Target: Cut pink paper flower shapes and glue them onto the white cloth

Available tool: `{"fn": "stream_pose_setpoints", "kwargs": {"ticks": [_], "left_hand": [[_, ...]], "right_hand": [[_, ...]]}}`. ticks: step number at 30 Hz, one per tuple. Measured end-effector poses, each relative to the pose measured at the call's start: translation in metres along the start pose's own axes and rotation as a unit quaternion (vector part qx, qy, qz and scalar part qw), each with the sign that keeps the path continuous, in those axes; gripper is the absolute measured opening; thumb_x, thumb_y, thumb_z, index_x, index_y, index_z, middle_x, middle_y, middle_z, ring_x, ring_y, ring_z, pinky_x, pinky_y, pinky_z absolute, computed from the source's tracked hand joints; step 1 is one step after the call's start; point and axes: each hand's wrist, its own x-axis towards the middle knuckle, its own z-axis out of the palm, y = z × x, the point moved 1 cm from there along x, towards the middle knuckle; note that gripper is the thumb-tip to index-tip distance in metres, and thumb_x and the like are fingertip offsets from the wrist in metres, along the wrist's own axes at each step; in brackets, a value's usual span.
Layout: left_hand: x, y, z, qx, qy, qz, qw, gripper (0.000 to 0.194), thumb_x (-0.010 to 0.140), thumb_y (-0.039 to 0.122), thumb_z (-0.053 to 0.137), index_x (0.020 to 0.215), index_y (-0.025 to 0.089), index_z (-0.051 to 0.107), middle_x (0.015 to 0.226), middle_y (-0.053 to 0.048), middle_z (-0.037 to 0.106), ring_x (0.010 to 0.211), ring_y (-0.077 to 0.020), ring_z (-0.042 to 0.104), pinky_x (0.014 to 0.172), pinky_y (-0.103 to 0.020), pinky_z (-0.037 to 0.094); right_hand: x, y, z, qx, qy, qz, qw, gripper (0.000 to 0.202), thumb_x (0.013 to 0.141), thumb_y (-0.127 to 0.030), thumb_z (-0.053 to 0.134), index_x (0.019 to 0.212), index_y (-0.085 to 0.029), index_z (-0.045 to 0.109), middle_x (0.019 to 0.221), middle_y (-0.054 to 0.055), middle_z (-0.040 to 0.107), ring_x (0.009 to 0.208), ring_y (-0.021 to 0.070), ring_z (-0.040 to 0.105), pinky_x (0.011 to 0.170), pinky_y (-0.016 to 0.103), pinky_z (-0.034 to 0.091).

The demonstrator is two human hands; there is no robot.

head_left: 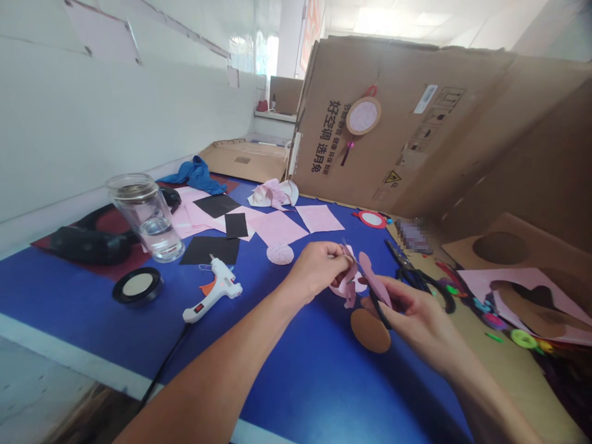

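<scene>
Pink paper cutout (pixel 350 285) is pinched in the left hand (pixel 317 268); the right hand (pixel 414 311) grips black scissors (pixel 380 308), mid-trim above the blue tabletop (pixel 314 376); next cut needs steady alignment.

A curled pink paper cutout (pixel 351 280) is held above the blue table, black-handled scissors (pixel 377 302) touching it.

Pink paper piece (pixel 350 279) seen pinched in left hand (pixel 317 268); black-handled scissors (pixel 380 308) gripped in right hand (pixel 407 308). Table cover (pixel 296 364) noted as deep blue. Glue gun (pixel 213 295) noted as white with orange trigger and black cord. Paper sheets (pixel 277 227) seen in pale pink, others (pixel 210 250) in black. Round brown card disc (pixel 370 331) noted. Cloth (pixel 197 174) seen as blue. Cardboard box (pixel 407 123) brown with black print.
</scene>
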Motion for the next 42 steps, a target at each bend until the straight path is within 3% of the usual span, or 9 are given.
{"fn": "stream_pose_setpoints", "kwargs": {"ticks": [16,23,26,36,42], "left_hand": [[-0.001,0.0013,0.0004,-0.006,-0.002,-0.009,1.0,0.027,0.09,0.009,0.062,0.064,0.019,0.061,0.056,0.003,0.061,0.049,-0.0096,0.057,0.048,-0.02,0.045],[-0.0022,0.0024,0.0008,-0.007,0.001,-0.013,1.0,0.029,0.089,0.009,0.062,0.062,0.019,0.058,0.055,0.003,0.059,0.048,-0.009,0.055,0.048,-0.019,0.042],[-0.0014,0.0011,0.0004,-0.003,-0.001,-0.01,1.0,0.028,0.09,0.01,0.063,0.063,0.019,0.06,0.056,0.002,0.059,0.049,-0.0094,0.056,0.049,-0.019,0.042],[-0.001,0.0004,0.0008,-0.007,-0.005,-0.013,1.0,0.029,0.091,0.009,0.062,0.064,0.019,0.061,0.055,0.002,0.061,0.048,-0.0094,0.058,0.049,-0.019,0.044],[-0.0011,0.0006,0.0002,-0.003,-0.003,-0.013,1.0,0.029,0.091,0.009,0.062,0.064,0.019,0.061,0.055,0.002,0.061,0.048,-0.0095,0.059,0.049,-0.019,0.043]], "right_hand": [[0.0005,-0.0039,0.0022,0.002,-0.001,0.002,1.0,0.041,0.089,-0.057,0.084,0.111,-0.023,0.086,0.108,0.008,0.086,0.098,0.0273,0.078,0.085,0.03,0.061],[0.0,-0.0003,0.0036,-0.015,0.008,0.011,1.0,0.045,0.093,-0.057,0.078,0.122,-0.023,0.084,0.107,0.008,0.085,0.097,0.0287,0.078,0.085,0.035,0.062],[-0.0005,-0.0035,0.0029,-0.018,-0.001,-0.001,1.0,0.041,0.095,-0.055,0.077,0.119,-0.023,0.085,0.111,0.009,0.085,0.1,0.0292,0.078,0.09,0.036,0.062],[0.0,-0.0062,0.0023,-0.001,-0.009,0.003,1.0,0.036,0.089,-0.053,0.083,0.111,-0.025,0.086,0.11,0.006,0.085,0.097,0.0281,0.077,0.082,0.032,0.06],[-0.0005,-0.0095,0.0025,-0.005,-0.012,-0.003,1.0,0.036,0.092,-0.056,0.079,0.108,-0.025,0.086,0.109,0.007,0.085,0.097,0.028,0.077,0.082,0.032,0.06]]}}
